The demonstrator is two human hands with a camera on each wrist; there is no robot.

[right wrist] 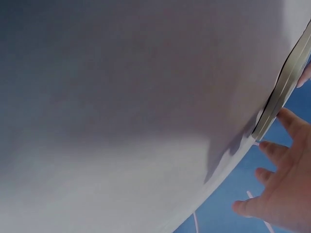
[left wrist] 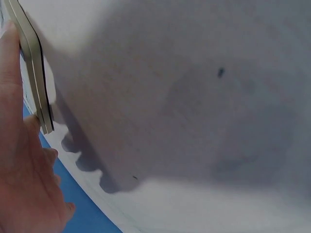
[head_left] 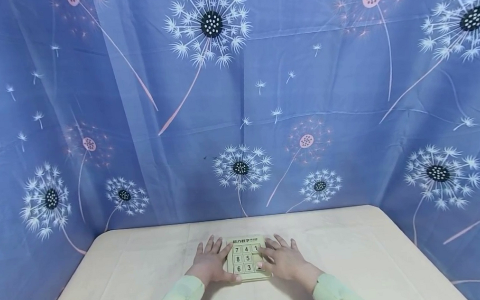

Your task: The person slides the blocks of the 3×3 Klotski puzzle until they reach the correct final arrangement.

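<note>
In the head view a pale green number slide puzzle point(head_left: 245, 276) lies flat on the table, dark lettering along its far edge. Its tiles show 7, 4, 1, then 8, 5 and a vacant slot, then 6, 3 and a tile mostly hidden by my right thumb. My left hand point(head_left: 211, 263) is at the puzzle's left side, thumb at the near left corner and index finger by the far left, fingers spread. From the right, my right hand point(head_left: 285, 259) reaches over it, thumb on the lower right tile and index finger near the 1. Both wrist views show the puzzle's layered side edge point(left wrist: 36, 73) point(right wrist: 282, 87).
A cream-covered table point(head_left: 148, 272) extends around the puzzle. Blue curtains point(head_left: 190, 173) printed with dandelions stand behind it and at both sides. Shadows of the hands fall on the tabletop in the wrist views.
</note>
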